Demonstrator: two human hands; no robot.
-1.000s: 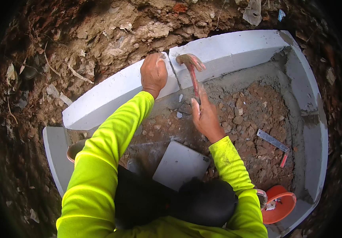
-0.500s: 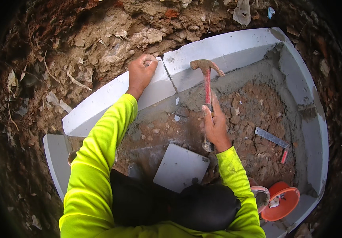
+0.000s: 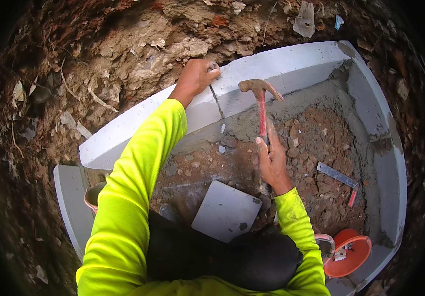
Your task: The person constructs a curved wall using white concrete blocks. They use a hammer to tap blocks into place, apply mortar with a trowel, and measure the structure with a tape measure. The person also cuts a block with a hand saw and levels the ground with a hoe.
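My left hand point(image 3: 196, 78) is closed at the top edge of the white concrete blocks point(image 3: 109, 143), by the joint between two of them, its fingers curled round something small that I cannot make out. My right hand point(image 3: 272, 158) grips a claw hammer point(image 3: 262, 106) with a red handle and dirty metal head, held upright just inside the blocks, right of the joint. Wet grey mortar point(image 3: 321, 96) runs along the foot of the blocks.
Rough soil point(image 3: 158, 29) with debris banks the far side. Inside lie rubble point(image 3: 311, 133), a grey square slab point(image 3: 225, 207) and a metal square point(image 3: 336, 172) with red handle. An orange bucket point(image 3: 348, 259) stands lower right, another container point(image 3: 94, 192) at left.
My left hand dipped left, then moved back right and slightly up along the block tops. The hammer has moved right and down with my right hand, and its head has turned more level.
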